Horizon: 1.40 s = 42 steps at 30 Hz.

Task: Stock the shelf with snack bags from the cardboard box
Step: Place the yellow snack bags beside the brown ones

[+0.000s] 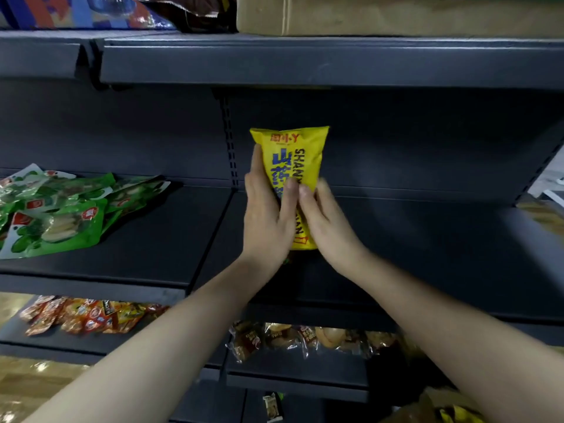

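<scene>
**Both hands stand a yellow bag on the dark shelf**

Left hand and right hand wrap the yellow snack bag from either side, holding it upright on the dark shelf. Green packets lie heaped on the same level at far left. Lower left, red and orange packets are piled; pastry bags sit below centre. Above right sits a cardboard box.

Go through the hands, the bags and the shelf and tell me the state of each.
yellow snack bag: upright, held over the shelf
left hand: grips the bag
right hand: grips the bag
green bags: lying flat in a pile
middle shelf: bare on the right
</scene>
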{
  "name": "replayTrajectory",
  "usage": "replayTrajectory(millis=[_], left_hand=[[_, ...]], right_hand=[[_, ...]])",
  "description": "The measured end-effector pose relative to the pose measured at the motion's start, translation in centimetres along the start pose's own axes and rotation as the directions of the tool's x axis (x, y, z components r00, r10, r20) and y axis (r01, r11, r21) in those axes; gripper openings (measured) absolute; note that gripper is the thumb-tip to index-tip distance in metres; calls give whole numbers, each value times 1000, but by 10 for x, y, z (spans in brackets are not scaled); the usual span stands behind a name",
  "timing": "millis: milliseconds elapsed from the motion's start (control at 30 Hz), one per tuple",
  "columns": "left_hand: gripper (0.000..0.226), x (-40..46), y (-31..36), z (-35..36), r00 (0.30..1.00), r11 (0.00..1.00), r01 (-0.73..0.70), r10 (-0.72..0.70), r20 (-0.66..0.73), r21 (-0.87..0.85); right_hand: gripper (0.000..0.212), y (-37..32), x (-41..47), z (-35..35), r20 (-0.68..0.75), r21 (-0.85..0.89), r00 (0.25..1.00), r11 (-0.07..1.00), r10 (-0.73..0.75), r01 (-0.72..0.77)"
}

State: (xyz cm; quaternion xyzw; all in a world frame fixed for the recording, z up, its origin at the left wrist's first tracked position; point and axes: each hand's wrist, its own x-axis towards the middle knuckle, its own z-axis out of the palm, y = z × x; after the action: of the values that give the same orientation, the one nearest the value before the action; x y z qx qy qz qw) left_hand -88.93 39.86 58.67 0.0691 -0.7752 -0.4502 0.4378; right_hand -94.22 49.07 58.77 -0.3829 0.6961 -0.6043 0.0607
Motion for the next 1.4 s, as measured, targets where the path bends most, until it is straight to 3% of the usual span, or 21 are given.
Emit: replayTrajectory(millis=[133, 367, 567, 700, 1067, 1233, 1300, 1400], left_hand=[[51, 13, 15, 35, 997, 999, -36, 34, 67, 31], [59, 5, 5, 88, 985, 996, 77, -81, 152, 32], [62, -14, -30, 121, 947, 959, 206, -246, 206, 195], [62, 3, -50, 129, 921, 934, 283, -328, 209, 220], [61, 33, -86, 139, 921, 930, 313, -347, 179, 191], [62, 42, -93, 143, 908, 915, 338, -378, 182, 219], [64, 48, -93, 146, 898, 904, 342, -395, 193, 258], [65, 55, -91, 149, 895, 903, 354, -403, 191, 243]], right_hand=[[58, 9, 3, -32, -11, 57, 999, 997, 51, -50], [14, 36, 28, -86, -94, -2, 988, 993, 118, -119], [37, 85, 63, -86, -178, 7, 964, 980, 199, -201], [31, 101, 83, -79, -210, 115, 935, 957, 285, -266], [18, 132, 122, -56, -252, 283, 867, 890, 429, -358], [18, 144, 135, -54, -276, 223, 873, 910, 402, -349], [15, 154, 139, -54, -337, 99, 864, 927, 374, -362], [31, 165, 138, -56, -383, -112, 846, 891, 370, -440]])
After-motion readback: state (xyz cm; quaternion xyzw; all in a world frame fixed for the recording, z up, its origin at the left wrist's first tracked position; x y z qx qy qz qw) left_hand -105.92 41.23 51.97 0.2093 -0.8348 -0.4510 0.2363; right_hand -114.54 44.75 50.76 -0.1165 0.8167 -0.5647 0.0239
